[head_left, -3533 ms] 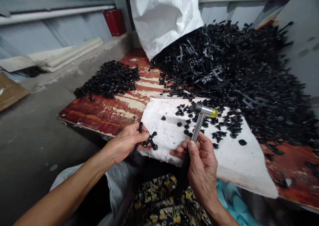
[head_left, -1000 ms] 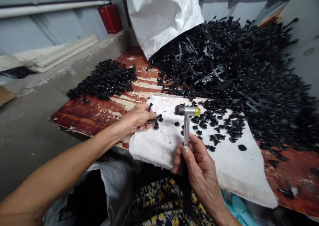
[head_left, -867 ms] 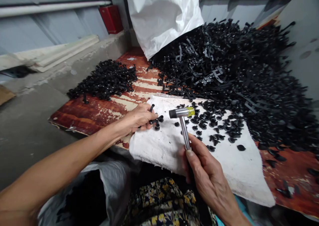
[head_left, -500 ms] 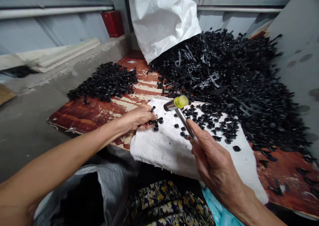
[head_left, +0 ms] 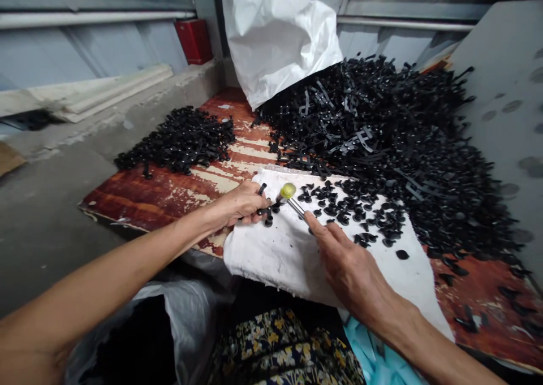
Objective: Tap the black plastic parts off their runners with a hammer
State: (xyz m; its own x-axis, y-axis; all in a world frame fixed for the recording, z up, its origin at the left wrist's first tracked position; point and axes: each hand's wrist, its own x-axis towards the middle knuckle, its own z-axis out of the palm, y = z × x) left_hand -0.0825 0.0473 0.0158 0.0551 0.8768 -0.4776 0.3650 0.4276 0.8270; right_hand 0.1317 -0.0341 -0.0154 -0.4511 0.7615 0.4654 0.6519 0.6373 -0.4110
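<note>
My left hand [head_left: 246, 203] is closed on a small black plastic part [head_left: 268, 216] with knobbed ends, held low over the white cloth [head_left: 271, 260]. Fingers hide most of that part. In my right hand [head_left: 345, 260] is the metal handle of a small hammer [head_left: 288, 193] with a yellow face on one end. The hammer's head is down at the black part, beside my left fingertips; whether it touches cannot be made out. Several loose black round pieces with short stems [head_left: 339, 210] lie on the cloth to the right of the hammer.
A large heap of black plastic parts [head_left: 394, 125] covers the board's back right; a smaller pile [head_left: 178, 139] sits at left. A white sack [head_left: 280, 40] hangs over the back. Below left stands an open bag [head_left: 190, 317] with dark contents. The worn reddish board [head_left: 139, 195] ends at left.
My right hand has brought the hammer down and to the left, so its head is now at the black part. My left hand stays nearly in place, still gripping.
</note>
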